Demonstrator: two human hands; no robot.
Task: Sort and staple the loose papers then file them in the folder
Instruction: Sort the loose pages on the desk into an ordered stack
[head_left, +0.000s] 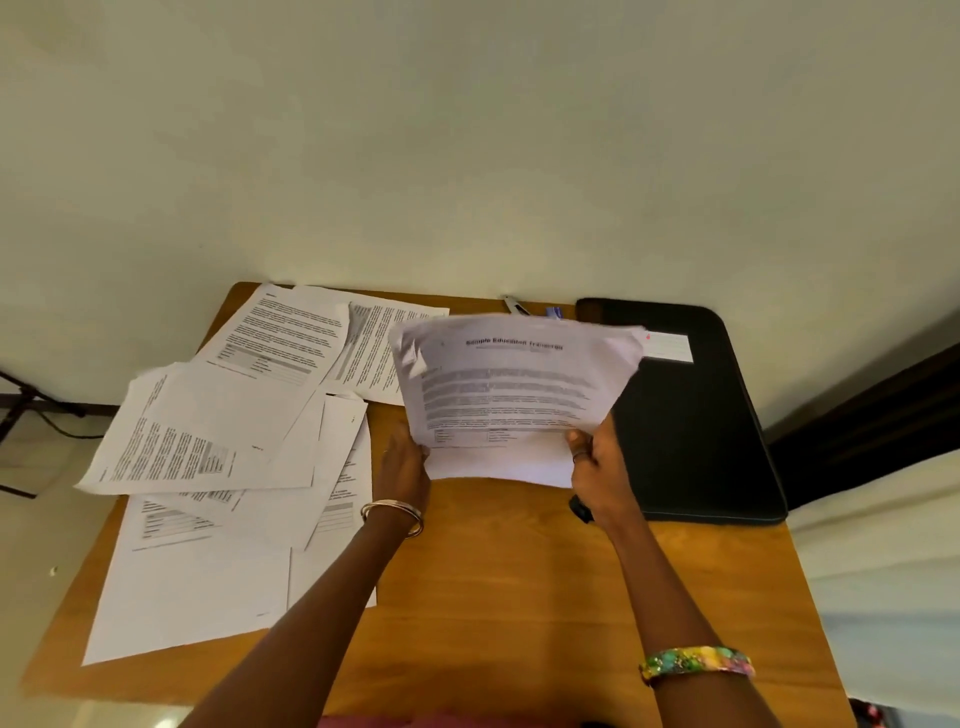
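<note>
Both my hands were up at the middle of the frame, holding a sheaf of printed pages off the wooden table. My left hand gripped the sheaf's lower left corner, fingers behind the paper; my right hand pinched the lower right corner, thumb on top. The top page carried a bold heading, blurred, and the upper edge of the sheaf fanned and smeared.

Left of centre, the loose papers lay scattered and overlapping across the table, several hanging over its left edge. At the right of the frame the black folder lay flat and closed on the table, a white label near its top, the sheaf's right corner overlapping it. Behind the sheaf, at the table's far edge, a small metal thing and something blue peeked out; I couldn't tell what they were.

Thin bangles sat on my left wrist, a colourful one on my right forearm.
</note>
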